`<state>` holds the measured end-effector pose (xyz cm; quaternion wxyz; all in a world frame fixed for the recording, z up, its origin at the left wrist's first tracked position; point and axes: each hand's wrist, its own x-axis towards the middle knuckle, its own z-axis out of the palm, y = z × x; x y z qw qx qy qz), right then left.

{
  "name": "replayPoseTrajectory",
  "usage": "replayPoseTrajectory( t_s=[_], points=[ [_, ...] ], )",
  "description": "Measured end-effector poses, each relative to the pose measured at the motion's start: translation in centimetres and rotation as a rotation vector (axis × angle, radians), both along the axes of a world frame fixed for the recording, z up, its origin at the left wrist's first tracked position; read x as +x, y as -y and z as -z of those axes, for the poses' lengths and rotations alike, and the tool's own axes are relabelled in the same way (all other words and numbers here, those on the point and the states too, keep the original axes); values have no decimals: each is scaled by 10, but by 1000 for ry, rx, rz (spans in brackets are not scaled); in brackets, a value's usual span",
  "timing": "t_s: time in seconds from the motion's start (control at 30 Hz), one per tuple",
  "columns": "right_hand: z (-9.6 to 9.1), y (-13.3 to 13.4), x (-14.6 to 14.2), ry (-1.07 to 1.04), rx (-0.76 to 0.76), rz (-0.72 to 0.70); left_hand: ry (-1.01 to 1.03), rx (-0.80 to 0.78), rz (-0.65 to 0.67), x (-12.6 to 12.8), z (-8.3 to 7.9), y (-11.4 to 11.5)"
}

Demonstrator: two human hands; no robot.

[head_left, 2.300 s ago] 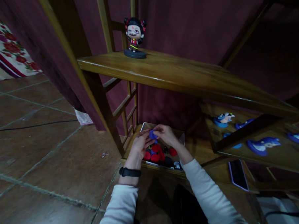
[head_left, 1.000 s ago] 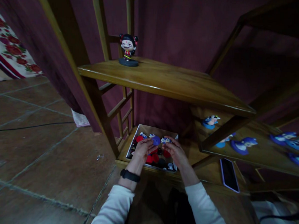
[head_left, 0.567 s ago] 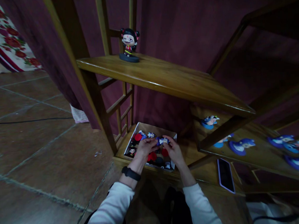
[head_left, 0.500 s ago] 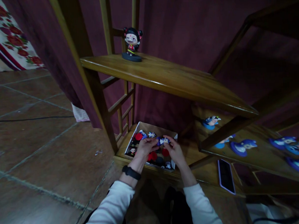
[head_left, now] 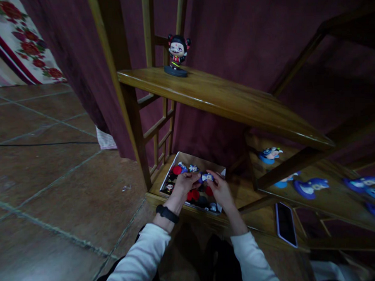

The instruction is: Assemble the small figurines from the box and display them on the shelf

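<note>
Both my hands are over an open cardboard box point(head_left: 218, 169) on the lowest shelf. My left hand point(head_left: 183, 185) and my right hand point(head_left: 220, 190) pinch a small blue and white figurine point(head_left: 205, 177) between their fingertips, just above the box. Inside the box lie several red point(head_left: 176, 170), black and blue figurine parts. A black band sits on my left wrist.
A dark-haired doll figurine point(head_left: 177, 54) stands on the upper wooden shelf point(head_left: 229, 101). Several blue figurines point(head_left: 310, 186) lie on a shelf to the right. A phone point(head_left: 286, 229) lies on the bottom board. Tiled floor point(head_left: 52, 183) and a dark red curtain lie to the left.
My hands stayed together on the blue figurine and sank a little toward the box. The view swung slightly left, so the shelf now sits further right in the frame.
</note>
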<state>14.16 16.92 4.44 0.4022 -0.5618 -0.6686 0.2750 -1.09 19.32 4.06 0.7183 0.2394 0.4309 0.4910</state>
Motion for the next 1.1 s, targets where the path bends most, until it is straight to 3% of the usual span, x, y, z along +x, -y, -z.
replayPoseTrajectory(
  t_s=[0.17, 0.6, 0.9, 1.1],
  points=[
    [-5, 2, 2, 45, 22, -31, 82, -66, -1, -2, -4, 2],
    [-2, 3, 7, 38, 20, -121, -22, -116, -20, -2, -6, 6],
    [3, 9, 7, 129, 48, -265, -89, -132, 114, -12, 9, 5],
    [4, 17, 3, 155, 38, -256, -128, -141, 157, -18, 7, 16]
  ],
)
